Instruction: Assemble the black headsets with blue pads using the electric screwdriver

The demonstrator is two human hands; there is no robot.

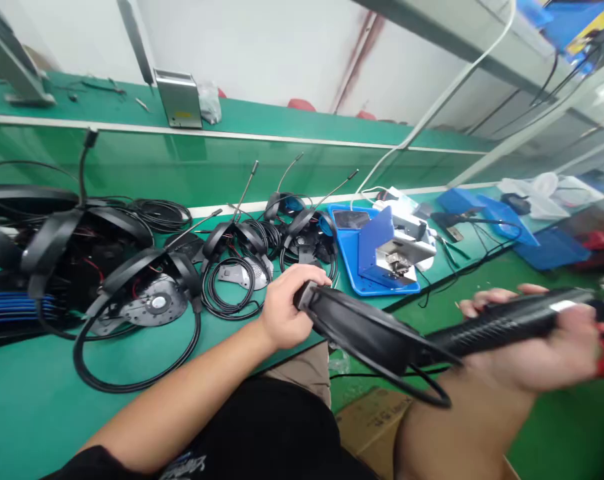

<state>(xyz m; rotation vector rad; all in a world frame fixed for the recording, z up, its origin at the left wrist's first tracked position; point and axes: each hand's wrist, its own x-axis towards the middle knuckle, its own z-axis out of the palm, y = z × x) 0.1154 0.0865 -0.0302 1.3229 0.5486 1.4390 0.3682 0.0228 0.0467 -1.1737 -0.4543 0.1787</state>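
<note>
Left hand (292, 303) clenched on one end of a black headset (372, 330), right hand (547, 347) curled firmly around a ribbed black tool (492, 328).
The headset slants between both hands, beside the green workbench's (27, 407) near edge.

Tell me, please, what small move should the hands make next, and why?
Perhaps the left hand should steady the black part: it grips only one end, while the other end appears close to the ribbed black tool in the right hand.
</note>
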